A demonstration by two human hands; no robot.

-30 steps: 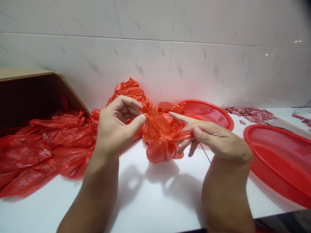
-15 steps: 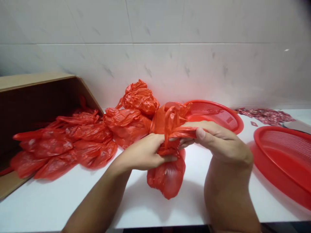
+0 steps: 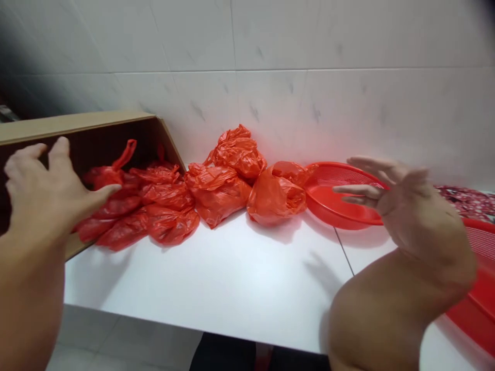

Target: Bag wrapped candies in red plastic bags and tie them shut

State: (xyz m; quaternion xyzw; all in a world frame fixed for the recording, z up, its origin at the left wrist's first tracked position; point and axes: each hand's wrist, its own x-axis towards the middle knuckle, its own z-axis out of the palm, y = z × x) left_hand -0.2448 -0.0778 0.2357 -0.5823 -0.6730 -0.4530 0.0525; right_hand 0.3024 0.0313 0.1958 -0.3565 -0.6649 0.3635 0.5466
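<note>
Red bags heaped at the mouth of the cardboard box look done; three orange bags right of it seem left to do. Left hand before the box, right hand far right of it: each grip spread.

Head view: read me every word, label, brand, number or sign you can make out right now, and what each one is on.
No text can be read.
Red bags: no lettering visible.
Cardboard box: no label or print visible on the parts that show.
Red baskets: no markings visible.
Red-and-white pieces at the right: too small and blurred to tell whether they carry print.
</note>
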